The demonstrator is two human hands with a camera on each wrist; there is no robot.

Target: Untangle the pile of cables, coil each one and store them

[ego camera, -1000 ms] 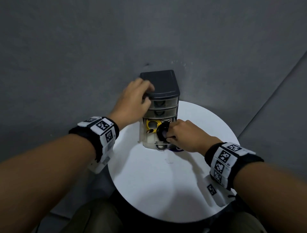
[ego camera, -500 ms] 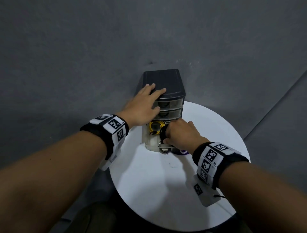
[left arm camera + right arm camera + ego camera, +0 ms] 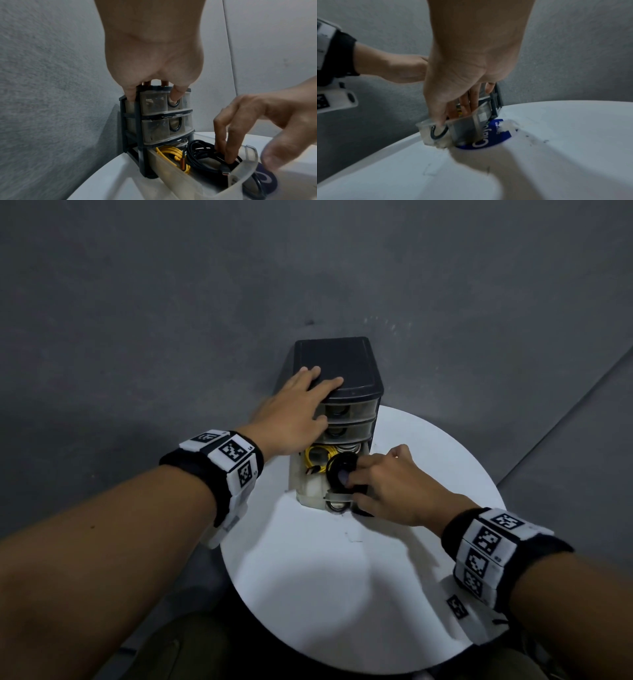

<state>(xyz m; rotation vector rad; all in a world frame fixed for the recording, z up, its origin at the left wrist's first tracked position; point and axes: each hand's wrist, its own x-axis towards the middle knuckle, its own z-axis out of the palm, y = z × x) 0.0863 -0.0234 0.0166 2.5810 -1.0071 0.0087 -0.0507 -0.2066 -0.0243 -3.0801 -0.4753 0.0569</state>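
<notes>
A small drawer unit (image 3: 349,357) with a dark lid stands at the back of the round white table (image 3: 342,594). Its bottom drawer (image 3: 171,174) is pulled out. Inside lie a coiled yellow cable (image 3: 171,151), a coiled black cable (image 3: 200,150) and a pale coil further back. My left hand (image 3: 294,409) lies flat on the lid, with the thumb down on the top drawer's front. The straight fingers of my right hand (image 3: 387,481) press the black coil (image 3: 337,470) down into the drawer. Its thumb stays outside the drawer front (image 3: 465,128).
The two upper drawers are closed, each with a dark ring handle. A round blue sticker (image 3: 494,132) sits on the table under the open drawer. A grey wall stands right behind the unit. The table's near half is bare, and its edge curves round close on both sides.
My left hand has slid from the lid's front edge to lie flat on top. My right hand has lowered the black coil into the bottom drawer, beside the yellow one.
</notes>
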